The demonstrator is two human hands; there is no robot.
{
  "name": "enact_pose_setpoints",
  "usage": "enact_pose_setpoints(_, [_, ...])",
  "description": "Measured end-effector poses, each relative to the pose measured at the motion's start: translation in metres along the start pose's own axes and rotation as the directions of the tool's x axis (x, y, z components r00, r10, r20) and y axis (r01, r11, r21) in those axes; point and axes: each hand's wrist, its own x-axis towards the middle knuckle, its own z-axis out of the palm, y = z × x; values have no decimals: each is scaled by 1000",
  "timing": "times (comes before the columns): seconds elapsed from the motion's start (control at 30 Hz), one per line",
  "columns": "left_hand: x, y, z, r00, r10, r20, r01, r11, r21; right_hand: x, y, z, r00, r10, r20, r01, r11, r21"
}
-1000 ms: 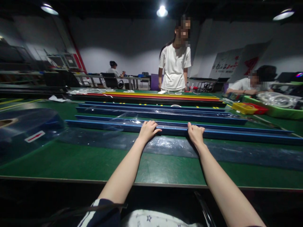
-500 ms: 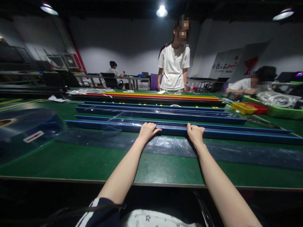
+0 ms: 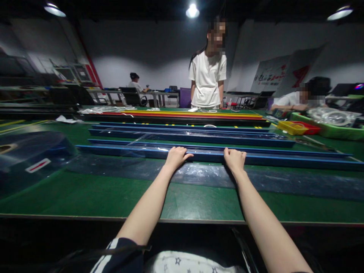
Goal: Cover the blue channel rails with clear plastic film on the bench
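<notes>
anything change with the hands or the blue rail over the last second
Almost nothing. Left hand and right hand still rest on the nearest long blue rail, which lies as before on the green table. Only the view shifted slightly.

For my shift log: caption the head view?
Both hands, left hand and right hand, rest on nearest blue rail across green table.

A factory workshop floor, dim and big, with round lamps [image 3: 192, 10] glowing overhead. Beyond the left hand [image 3: 175, 156] stretches a wide green worktable [image 3: 85, 189], and long blue rails [image 3: 256, 141] run side by side, red and yellow rails [image 3: 182, 113] farther off. Right of the right hand [image 3: 234, 160] sit plastic trays [image 3: 295, 128]. A standing person [image 3: 208, 77] waits across, and others sit at desks [image 3: 136, 91] behind.
</notes>
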Motion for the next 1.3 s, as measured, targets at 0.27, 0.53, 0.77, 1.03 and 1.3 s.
enact_pose_setpoints(0.27, [1,0,-1,1000,-14,7,14,1000,24,0,-2,-3,999,32,39,-32,999,-3])
enact_pose_setpoints(0.53, [1,1,-1,999,-26,21,25,999,28,0,-1,-2,999,29,31,-29,1000,-3])
enact_pose_setpoints(0.77, [1,1,-3,999,-34,34,33,999,38,-1,-1,0,1000,12,14,-12,1000,-14])
enact_pose_setpoints(1.03, [2,2,-5,998,-34,46,32,999,40,0,0,3,1000,1,5,-1,1000,-8])
enact_pose_setpoints(1.3, [2,1,-5,998,-35,52,32,998,54,1,-2,0,999,26,25,-25,999,-22])
